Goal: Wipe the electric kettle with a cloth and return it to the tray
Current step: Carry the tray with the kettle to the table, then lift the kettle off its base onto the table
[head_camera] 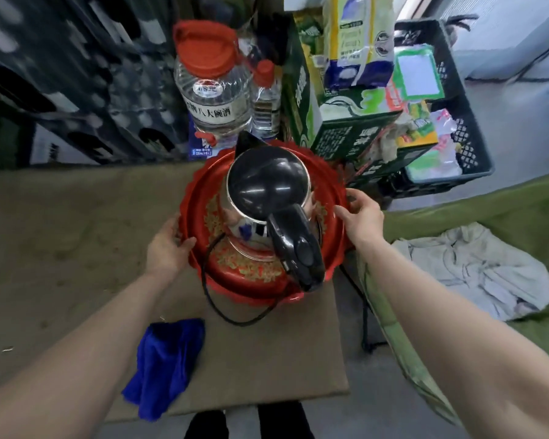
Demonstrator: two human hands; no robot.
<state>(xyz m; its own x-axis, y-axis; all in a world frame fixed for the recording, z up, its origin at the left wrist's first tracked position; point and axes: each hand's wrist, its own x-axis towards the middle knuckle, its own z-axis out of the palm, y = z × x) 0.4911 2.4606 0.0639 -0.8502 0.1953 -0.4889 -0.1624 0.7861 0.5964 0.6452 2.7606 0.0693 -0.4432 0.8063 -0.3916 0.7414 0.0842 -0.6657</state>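
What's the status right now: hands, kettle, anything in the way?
Left hand and right hand grip the red tray rim. Kettle upright on tray. Blue cloth lies untouched. Cord trails over front rim.

- A clear jug (214, 87) with a red cap stands far, left of centre.
- A small clear bottle (266, 99) stands just right of it.
- Green cartons (346, 128) are stacked far right.
- A pale crumpled garment (476, 267) lies right.
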